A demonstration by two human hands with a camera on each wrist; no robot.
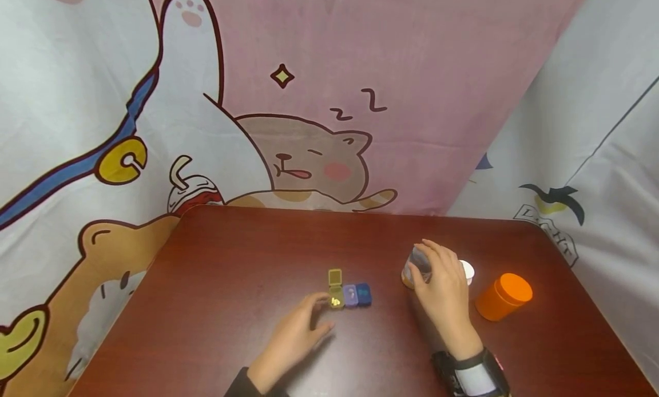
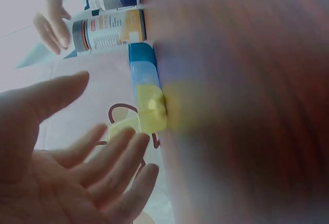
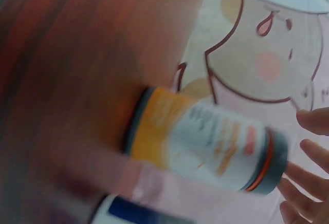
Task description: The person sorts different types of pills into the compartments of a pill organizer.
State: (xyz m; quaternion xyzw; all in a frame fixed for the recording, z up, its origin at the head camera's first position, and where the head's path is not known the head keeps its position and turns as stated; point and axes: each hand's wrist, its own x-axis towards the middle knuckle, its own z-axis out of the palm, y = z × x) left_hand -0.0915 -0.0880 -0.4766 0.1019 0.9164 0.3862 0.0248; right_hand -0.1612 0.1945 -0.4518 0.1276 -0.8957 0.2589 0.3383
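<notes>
Right hand (image 1: 444, 294) grasps the upright bottle (image 1: 416, 266); left hand (image 1: 296, 335), fingers relaxed, holds nothing beside the open pill box (image 1: 349, 294). Risk: a hasty lift could tip the bottle onto the white-capped bottle (image 1: 465, 271) just beside it.

Glossy wood-look table (image 1: 231, 282) – translucent plastic pill box (image 1: 350, 295) – soft cloth backdrop (image 1: 412, 71)

Both hands are bare, with no rings or gloves on the fingers (image 2: 110, 154). The left hand (image 1: 296, 334) comes out of a dark, close-fitting sleeve cuff (image 1: 242, 384) (only its edge shows at the bottom of the head view). The right hand (image 1: 445, 297) wears a broad black wrist strap (image 1: 471, 374) carrying a pale grey rectangular panel, with a small pinkish-red spot at its outer edge.
</notes>
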